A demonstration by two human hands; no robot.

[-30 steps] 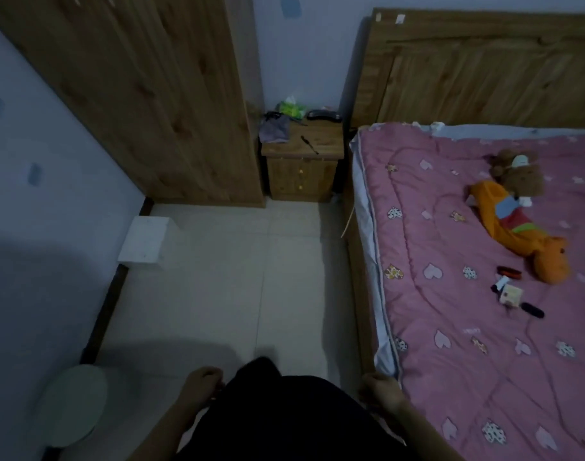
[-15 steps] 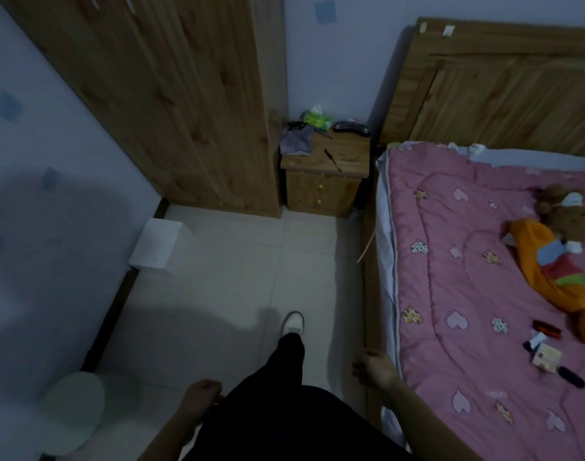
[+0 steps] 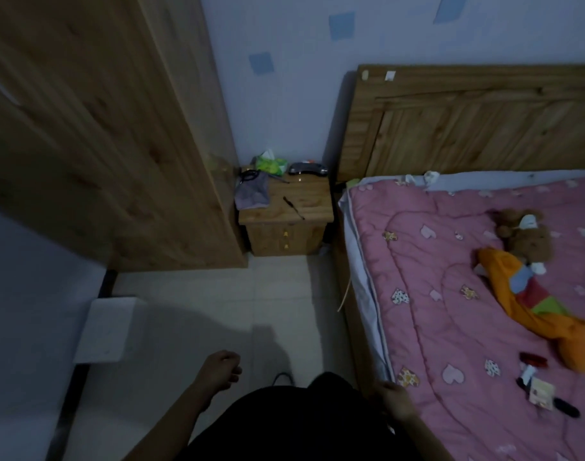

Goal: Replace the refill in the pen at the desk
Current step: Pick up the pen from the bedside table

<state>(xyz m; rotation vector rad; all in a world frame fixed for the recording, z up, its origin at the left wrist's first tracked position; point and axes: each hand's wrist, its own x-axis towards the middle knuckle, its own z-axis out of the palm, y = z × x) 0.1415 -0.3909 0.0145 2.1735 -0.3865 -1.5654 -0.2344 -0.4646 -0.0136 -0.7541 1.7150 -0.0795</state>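
Note:
A thin dark pen lies at a slant on top of the small wooden nightstand, far ahead between the wardrobe and the bed. My left hand hangs low over the tiled floor with loosely curled fingers and holds nothing. At the bed's near edge my right hand also hangs loosely curled, with nothing in it. Both hands are far from the pen. My dark trousers fill the bottom middle of the view.
A tall wooden wardrobe stands left. The nightstand also carries a grey cloth, a green packet and a dark phone. The pink-quilted bed holds a stuffed toy and small items. A white box sits by the left wall.
I have stepped forward, so the nightstand and wardrobe look nearer. My left hand has swung up and forward; my right hand stays by the bed edge.

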